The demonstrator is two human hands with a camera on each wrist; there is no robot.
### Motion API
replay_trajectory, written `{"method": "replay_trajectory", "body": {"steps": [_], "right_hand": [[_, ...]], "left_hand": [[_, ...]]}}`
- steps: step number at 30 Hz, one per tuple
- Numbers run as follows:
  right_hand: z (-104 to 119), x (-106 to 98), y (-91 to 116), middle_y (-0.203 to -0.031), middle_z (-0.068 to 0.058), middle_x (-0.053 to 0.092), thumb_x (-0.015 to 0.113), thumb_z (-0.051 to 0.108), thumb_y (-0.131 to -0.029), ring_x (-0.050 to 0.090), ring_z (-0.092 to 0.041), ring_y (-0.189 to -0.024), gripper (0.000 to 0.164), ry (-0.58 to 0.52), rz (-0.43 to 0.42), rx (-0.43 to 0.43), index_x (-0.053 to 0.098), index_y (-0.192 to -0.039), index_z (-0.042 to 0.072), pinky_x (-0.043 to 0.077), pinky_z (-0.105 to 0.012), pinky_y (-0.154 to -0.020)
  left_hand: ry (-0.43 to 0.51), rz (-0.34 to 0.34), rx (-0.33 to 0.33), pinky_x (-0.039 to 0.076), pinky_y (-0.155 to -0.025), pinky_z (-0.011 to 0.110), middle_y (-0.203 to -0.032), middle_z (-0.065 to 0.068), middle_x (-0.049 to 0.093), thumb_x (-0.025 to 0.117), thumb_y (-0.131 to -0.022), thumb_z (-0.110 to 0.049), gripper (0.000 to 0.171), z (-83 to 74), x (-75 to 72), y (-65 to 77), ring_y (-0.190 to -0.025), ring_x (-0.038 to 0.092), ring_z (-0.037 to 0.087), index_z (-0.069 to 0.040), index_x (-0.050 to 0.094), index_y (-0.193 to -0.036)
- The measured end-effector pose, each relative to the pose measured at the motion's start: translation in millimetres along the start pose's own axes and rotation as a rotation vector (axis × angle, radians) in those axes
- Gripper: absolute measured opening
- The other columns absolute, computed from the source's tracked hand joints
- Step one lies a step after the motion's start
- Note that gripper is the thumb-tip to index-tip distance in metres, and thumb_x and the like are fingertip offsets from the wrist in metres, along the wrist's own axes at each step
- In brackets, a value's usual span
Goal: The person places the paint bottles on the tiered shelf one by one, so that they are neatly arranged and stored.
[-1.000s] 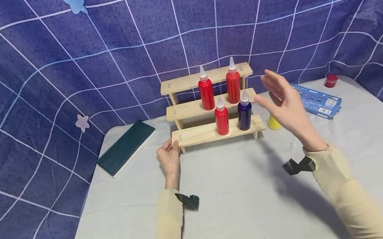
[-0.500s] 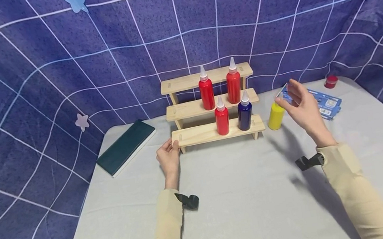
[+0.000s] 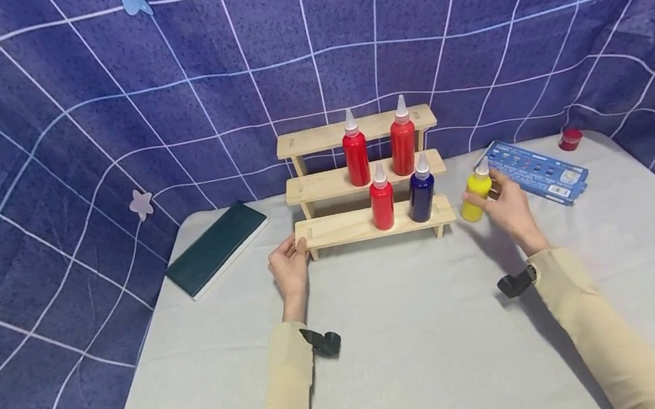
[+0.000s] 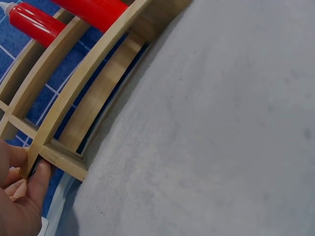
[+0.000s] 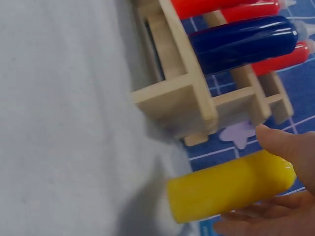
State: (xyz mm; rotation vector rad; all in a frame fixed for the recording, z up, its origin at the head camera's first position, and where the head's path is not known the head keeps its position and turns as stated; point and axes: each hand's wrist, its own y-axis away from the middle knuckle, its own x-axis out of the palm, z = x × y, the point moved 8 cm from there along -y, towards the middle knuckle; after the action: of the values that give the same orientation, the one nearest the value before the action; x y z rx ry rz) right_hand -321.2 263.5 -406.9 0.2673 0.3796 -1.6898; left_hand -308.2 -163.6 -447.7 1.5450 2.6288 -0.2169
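My left hand (image 3: 289, 270) pinches the left end of the lowest tier of a three-tier wooden display stand (image 3: 337, 229); in the left wrist view its thumb and fingers lie on either side of the board. To the right of the stand, my right hand (image 3: 507, 207) holds an upright yellow squeeze bottle (image 3: 472, 206) with a pointed nozzle, thumb on one side and fingers behind. A red bottle (image 3: 382, 207) and a dark blue bottle (image 3: 421, 197) stand on the lowest tier. Two more red bottles, one left (image 3: 356, 158) and one right (image 3: 403, 146), stand on the middle tier.
A blue printed box (image 3: 539, 169) lies behind my right hand. Farther right is a small red tub (image 3: 570, 139). A dark green notebook (image 3: 217, 250) lies left of the stand. The blue gridded curtain (image 3: 211, 95) hangs right behind the pale tablecloth (image 3: 396, 334).
My right hand has moved away from the stand to the right, then down onto the yellow bottle, its fingers closing around it. The left hand stays at the stand's end.
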Motion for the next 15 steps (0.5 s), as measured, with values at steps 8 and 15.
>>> {"method": "replay_trajectory", "body": {"steps": [8,15], "right_hand": [[-11.2,4.7,-0.8,-0.126,-0.029,0.058,0.065,0.013,-0.094,0.056,-0.033,-0.112,0.046,0.054,-0.065,0.0,0.048,-0.13,-0.011,0.049,-0.037,-0.102],[-6.4,3.1,1.3,-0.12,-0.028,0.061,0.064,0.018,-0.095,0.056,-0.016,-0.097,0.043,0.093,-0.002,-0.003,0.052,-0.125,-0.01,0.047,-0.016,-0.084]], "left_hand": [[0.004,0.0,-0.009,0.061,-0.077,0.023,-0.107,0.024,0.07,0.067,-0.092,-0.01,0.033,0.0,0.3,2.1,-0.098,0.07,0.03,0.005,0.066,-0.121],[-0.016,-0.005,0.005,0.061,-0.075,0.023,-0.105,0.024,0.071,0.067,-0.092,-0.01,0.032,-1.3,-1.2,0.6,-0.095,0.071,0.029,0.005,0.066,-0.12]]}}
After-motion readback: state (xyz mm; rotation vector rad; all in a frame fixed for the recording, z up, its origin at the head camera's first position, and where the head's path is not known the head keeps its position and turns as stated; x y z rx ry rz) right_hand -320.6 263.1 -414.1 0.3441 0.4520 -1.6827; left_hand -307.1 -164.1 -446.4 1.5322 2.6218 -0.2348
